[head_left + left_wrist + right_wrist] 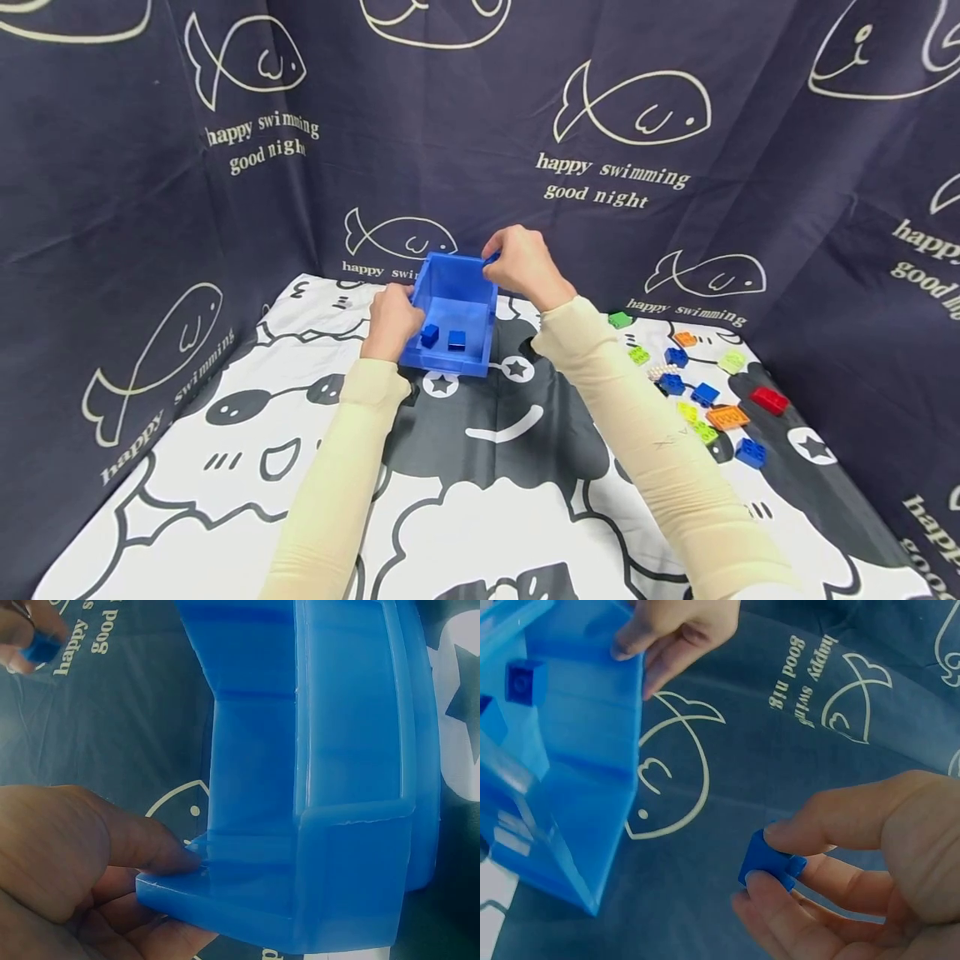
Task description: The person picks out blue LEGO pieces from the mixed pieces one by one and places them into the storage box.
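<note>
A blue open-topped bin (452, 364) stands on the sheep-print cloth, and my left hand (393, 320) grips its left side wall. In the left wrist view the thumb (161, 851) lies over the wall with fingers beneath. Two blue building blocks (457, 339) lie on the bin's floor. Between thumb and fingertips my right hand (522, 265) pinches another blue building block (769, 861), held up beside the bin's back right corner. The right wrist view shows this block apart from the bin wall (634, 772).
To the right lie several loose building blocks: a red one (769, 400), an orange one (727, 417), a green one (620, 320) and a blue one (751, 452), among others. A dark fish-print curtain (465, 150) hangs behind the cloth (480, 542) and along both sides.
</note>
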A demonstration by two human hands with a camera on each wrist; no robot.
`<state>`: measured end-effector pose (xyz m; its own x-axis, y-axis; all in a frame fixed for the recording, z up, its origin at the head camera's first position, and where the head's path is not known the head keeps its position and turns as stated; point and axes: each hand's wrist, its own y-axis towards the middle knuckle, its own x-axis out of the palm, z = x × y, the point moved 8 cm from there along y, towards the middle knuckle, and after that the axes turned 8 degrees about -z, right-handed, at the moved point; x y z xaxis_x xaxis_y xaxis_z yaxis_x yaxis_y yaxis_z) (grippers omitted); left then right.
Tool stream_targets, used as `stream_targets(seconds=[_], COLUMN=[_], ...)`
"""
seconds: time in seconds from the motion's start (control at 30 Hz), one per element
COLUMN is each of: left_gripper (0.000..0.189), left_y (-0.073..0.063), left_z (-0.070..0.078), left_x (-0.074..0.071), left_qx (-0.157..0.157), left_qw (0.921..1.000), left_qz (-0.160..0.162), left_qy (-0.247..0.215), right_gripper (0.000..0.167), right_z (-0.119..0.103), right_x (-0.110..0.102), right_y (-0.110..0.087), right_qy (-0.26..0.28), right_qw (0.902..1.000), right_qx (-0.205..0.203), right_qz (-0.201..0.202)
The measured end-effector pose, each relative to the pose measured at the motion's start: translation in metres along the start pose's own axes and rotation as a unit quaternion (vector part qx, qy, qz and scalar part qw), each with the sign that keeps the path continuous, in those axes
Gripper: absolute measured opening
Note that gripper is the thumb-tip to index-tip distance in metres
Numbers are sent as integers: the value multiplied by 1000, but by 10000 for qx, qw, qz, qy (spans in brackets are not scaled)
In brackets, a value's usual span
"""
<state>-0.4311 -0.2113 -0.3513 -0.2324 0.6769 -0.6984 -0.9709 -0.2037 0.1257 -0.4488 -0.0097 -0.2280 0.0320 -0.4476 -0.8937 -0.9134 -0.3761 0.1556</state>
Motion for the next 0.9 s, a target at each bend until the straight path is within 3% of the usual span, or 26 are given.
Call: stream_targets(seconds=[0.3, 0.73, 0.9], left_gripper=[53, 53, 52], left_y=[2, 1, 1], left_z=[2, -2, -2], left_x=[-3, 2, 0], left_qx=[21, -10, 11], left_qw=[10000, 10000, 10000], left_qz=[34, -28, 7], left_qy=[71, 32, 34], right_gripper=[22, 2, 4], right_z=[-12, 1, 6], right_x=[24, 65, 77], right_y=[14, 30, 35], right_qy=[-6, 199, 315], right_qw=[9999, 9970, 9954], right_qx=[-67, 497, 719], right_qz=[-153, -564, -543])
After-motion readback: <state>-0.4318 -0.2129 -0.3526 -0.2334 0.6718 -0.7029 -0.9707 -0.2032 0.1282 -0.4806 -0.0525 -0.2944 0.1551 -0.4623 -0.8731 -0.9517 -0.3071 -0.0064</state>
